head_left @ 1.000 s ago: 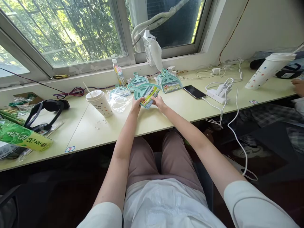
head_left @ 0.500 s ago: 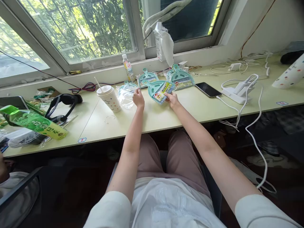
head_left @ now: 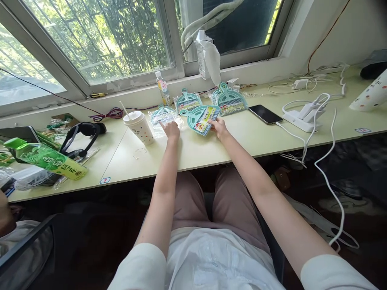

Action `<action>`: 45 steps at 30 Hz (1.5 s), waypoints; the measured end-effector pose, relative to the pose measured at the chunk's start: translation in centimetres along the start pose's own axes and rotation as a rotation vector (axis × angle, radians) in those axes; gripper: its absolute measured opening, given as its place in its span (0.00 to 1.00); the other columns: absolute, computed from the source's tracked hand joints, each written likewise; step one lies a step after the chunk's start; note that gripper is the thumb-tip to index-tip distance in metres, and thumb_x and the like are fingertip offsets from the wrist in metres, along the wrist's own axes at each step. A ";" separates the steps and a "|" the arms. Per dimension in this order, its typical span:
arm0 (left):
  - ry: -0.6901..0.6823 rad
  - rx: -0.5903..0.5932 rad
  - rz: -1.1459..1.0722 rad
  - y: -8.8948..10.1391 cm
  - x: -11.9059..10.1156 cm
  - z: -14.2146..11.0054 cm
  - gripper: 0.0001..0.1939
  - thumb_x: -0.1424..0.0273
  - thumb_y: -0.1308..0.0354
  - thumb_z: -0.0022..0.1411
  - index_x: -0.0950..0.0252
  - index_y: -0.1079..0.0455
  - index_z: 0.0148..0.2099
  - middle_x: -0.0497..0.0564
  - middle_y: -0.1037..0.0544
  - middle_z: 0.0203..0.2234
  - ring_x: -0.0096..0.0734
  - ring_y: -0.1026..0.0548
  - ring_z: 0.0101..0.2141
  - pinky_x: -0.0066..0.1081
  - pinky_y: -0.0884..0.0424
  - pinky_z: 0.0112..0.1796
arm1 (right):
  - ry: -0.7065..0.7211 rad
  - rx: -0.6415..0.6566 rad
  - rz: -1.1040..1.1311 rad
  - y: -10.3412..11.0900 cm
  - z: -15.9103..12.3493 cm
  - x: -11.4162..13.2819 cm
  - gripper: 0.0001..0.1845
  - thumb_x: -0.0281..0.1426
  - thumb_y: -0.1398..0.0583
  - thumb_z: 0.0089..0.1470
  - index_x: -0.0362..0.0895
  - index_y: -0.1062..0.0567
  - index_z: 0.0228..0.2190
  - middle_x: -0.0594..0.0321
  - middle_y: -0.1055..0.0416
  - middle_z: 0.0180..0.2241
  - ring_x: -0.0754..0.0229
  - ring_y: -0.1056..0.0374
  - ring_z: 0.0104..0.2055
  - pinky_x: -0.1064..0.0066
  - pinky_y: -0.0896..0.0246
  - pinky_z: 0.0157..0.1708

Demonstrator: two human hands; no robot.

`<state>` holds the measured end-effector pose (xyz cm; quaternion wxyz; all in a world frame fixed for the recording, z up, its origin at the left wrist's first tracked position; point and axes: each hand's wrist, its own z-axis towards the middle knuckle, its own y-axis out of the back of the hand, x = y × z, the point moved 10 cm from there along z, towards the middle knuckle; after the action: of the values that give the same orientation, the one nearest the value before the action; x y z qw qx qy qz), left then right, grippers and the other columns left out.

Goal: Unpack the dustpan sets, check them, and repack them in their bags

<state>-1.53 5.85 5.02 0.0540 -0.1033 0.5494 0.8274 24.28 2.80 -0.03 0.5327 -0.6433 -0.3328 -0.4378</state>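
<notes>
My right hand (head_left: 218, 127) is closed on the lower right edge of a small turquoise dustpan set (head_left: 198, 121), which has a printed yellow label and a striped brush. The dustpan is tilted, its looped handle toward the upper left. My left hand (head_left: 171, 129) is over a clear plastic wrapper (head_left: 160, 128), index finger stretched out to the left and the other fingers partly curled; it seems to touch the plastic. Behind the wrapper lies another turquoise dustpan (head_left: 163, 114). Further back are a wrapped dustpan set (head_left: 188, 100) and a pile of dustpan sets (head_left: 230, 100).
A lidded paper cup (head_left: 139, 127) with a straw stands left of my left hand. A drink bottle (head_left: 163, 88) stands by the window. On the right lie a phone (head_left: 265, 114) and a charger station (head_left: 304, 119) with cables. A green bottle (head_left: 48, 159) and headset (head_left: 81, 137) are at left.
My left hand has moved slightly left and down, its index finger now stretched out. The dustpan in my right hand has tilted a little.
</notes>
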 end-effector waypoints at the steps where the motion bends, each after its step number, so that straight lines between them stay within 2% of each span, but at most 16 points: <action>1: 0.008 -0.009 -0.002 0.1 0.0 -0.1 0.20 0.79 0.55 0.64 0.64 0.21 0.45 0.60 0.19 0.41 0.47 0.26 0.52 0.58 0.71 0.69 | -0.005 0.006 -0.013 -0.2 -0.1 0.0 0.07 0.20 0.37 0.53 0.43 0.26 0.32 0.65 0.21 0.29 0.62 0.25 0.30 0.61 0.22 0.43; 4: 0.050 0.008 -0.012 -0.3 0.4 -0.2 0.14 0.72 0.48 0.64 0.65 0.22 0.47 0.63 0.20 0.46 0.55 0.31 0.59 0.61 0.64 0.68 | -0.023 0.027 -0.060 -0.7 -0.4 -0.3 0.06 0.19 0.37 0.53 0.42 0.25 0.32 0.64 0.21 0.28 0.61 0.25 0.29 0.60 0.22 0.43; 6: 0.058 0.024 -0.014 -0.6 0.6 -0.1 0.14 0.72 0.44 0.62 0.66 0.23 0.48 0.64 0.21 0.49 0.56 0.34 0.61 0.59 0.59 0.68 | -0.026 0.059 -0.080 -1.2 -0.5 -0.5 0.07 0.19 0.36 0.53 0.41 0.24 0.32 0.64 0.21 0.28 0.61 0.24 0.29 0.59 0.22 0.43; 9: 0.040 0.032 -0.054 -0.8 0.5 0.0 0.17 0.80 0.48 0.61 0.66 0.23 0.48 0.64 0.21 0.50 0.52 0.29 0.58 0.53 0.50 0.66 | -0.025 0.091 -0.097 -1.6 -0.5 -0.6 0.07 0.18 0.35 0.52 0.40 0.24 0.32 0.63 0.21 0.27 0.60 0.24 0.28 0.59 0.21 0.43; 12: 0.090 0.020 -0.175 -0.5 1.1 -0.1 0.23 0.84 0.52 0.59 0.66 0.25 0.52 0.64 0.20 0.46 0.51 0.27 0.55 0.51 0.41 0.62 | -0.035 0.049 -0.109 -1.1 -0.2 -0.7 0.07 0.17 0.36 0.52 0.40 0.24 0.31 0.63 0.22 0.26 0.61 0.25 0.27 0.59 0.21 0.42; 16: 0.097 -0.195 -0.284 2.3 1.2 -0.8 0.32 0.86 0.60 0.61 0.66 0.31 0.63 0.62 0.21 0.48 0.44 0.28 0.56 0.51 0.50 0.67 | -0.024 -0.030 -0.097 -0.2 0.0 -0.5 0.07 0.18 0.36 0.52 0.41 0.25 0.31 0.64 0.21 0.28 0.62 0.25 0.28 0.60 0.21 0.42; 19: 0.019 -0.336 -0.371 4.4 0.1 -1.6 0.34 0.85 0.64 0.64 0.62 0.33 0.65 0.57 0.21 0.48 0.38 0.27 0.55 0.49 0.60 0.70 | 0.005 0.003 -0.063 -0.4 -0.1 -0.1 0.07 0.20 0.35 0.52 0.42 0.24 0.33 0.64 0.20 0.29 0.61 0.24 0.31 0.61 0.22 0.43; 23: -0.114 -0.352 -0.487 5.3 -1.8 -2.2 0.32 0.83 0.63 0.66 0.58 0.33 0.65 0.52 0.21 0.47 0.32 0.25 0.53 0.46 0.61 0.71 | -0.005 0.096 -0.038 -1.3 -0.4 -0.1 0.07 0.21 0.34 0.52 0.43 0.24 0.33 0.63 0.20 0.29 0.61 0.23 0.31 0.61 0.21 0.43; 26: -0.219 -0.314 -0.513 5.5 -3.6 -2.8 0.29 0.81 0.60 0.67 0.57 0.33 0.64 0.53 0.23 0.52 0.33 0.29 0.59 0.45 0.60 0.71 | 0.000 0.150 -0.044 -1.9 -0.7 0.0 0.07 0.22 0.34 0.52 0.42 0.23 0.34 0.63 0.19 0.31 0.61 0.23 0.31 0.61 0.22 0.44; 28: -0.168 -0.364 -0.538 6.0 -3.6 -3.1 0.26 0.76 0.55 0.69 0.56 0.37 0.66 0.55 0.28 0.60 0.37 0.38 0.67 0.50 0.62 0.71 | 0.019 0.168 -0.035 -2.1 -0.9 0.3 0.07 0.22 0.34 0.52 0.42 0.23 0.34 0.62 0.19 0.32 0.61 0.23 0.32 0.61 0.22 0.45; 31: 0.052 -0.499 -0.644 6.6 -1.6 -3.3 0.32 0.67 0.45 0.69 0.56 0.47 0.72 0.59 0.42 0.69 0.43 0.55 0.73 0.55 0.61 0.70 | 0.034 0.179 0.002 -2.3 -1.2 0.6 0.06 0.22 0.36 0.54 0.42 0.23 0.35 0.63 0.19 0.32 0.61 0.23 0.32 0.60 0.23 0.46; 33: 0.176 -0.540 -0.754 6.3 -0.2 -3.0 0.36 0.65 0.43 0.69 0.55 0.52 0.73 0.60 0.48 0.72 0.43 0.56 0.73 0.54 0.56 0.70 | 0.031 0.173 0.020 -2.3 -1.2 0.5 0.06 0.21 0.36 0.55 0.42 0.23 0.35 0.63 0.19 0.32 0.61 0.23 0.32 0.59 0.23 0.47; 35: 0.274 -0.500 -0.904 5.2 0.9 -2.3 0.37 0.67 0.44 0.69 0.53 0.56 0.74 0.59 0.48 0.72 0.40 0.51 0.72 0.50 0.51 0.69 | 0.028 0.165 0.018 -2.3 -1.2 0.4 0.06 0.22 0.35 0.54 0.43 0.23 0.35 0.63 0.19 0.33 0.60 0.22 0.33 0.59 0.23 0.47; 38: 0.344 -0.298 -1.205 2.5 1.3 -1.2 0.40 0.76 0.48 0.68 0.52 0.62 0.75 0.58 0.47 0.72 0.34 0.36 0.67 0.40 0.39 0.65 | 0.029 0.169 0.000 -2.4 -1.2 0.2 0.07 0.22 0.34 0.52 0.43 0.24 0.34 0.63 0.19 0.32 0.59 0.21 0.35 0.58 0.22 0.47; 41: 0.222 -0.073 -1.474 1.1 -0.8 -0.6 0.47 0.85 0.51 0.60 0.53 0.62 0.75 0.55 0.43 0.71 0.30 0.29 0.62 0.31 0.30 0.59 | 0.035 0.166 0.017 -2.4 -1.3 0.2 0.08 0.22 0.34 0.52 0.43 0.25 0.34 0.64 0.19 0.31 0.59 0.21 0.35 0.60 0.22 0.47; 45: 0.125 0.208 -1.609 -0.1 -3.5 -1.0 0.50 0.87 0.51 0.51 0.55 0.53 0.74 0.54 0.37 0.68 0.33 0.27 0.59 0.31 0.26 0.54 | 0.042 0.090 0.079 -1.5 -1.1 0.4 0.07 0.22 0.35 0.53 0.44 0.26 0.35 0.64 0.20 0.32 0.61 0.21 0.36 0.63 0.22 0.47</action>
<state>1.99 5.04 5.36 0.6106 -0.5068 0.3832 0.4727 22.86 2.04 1.03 0.5848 -0.6221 -0.3150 -0.4145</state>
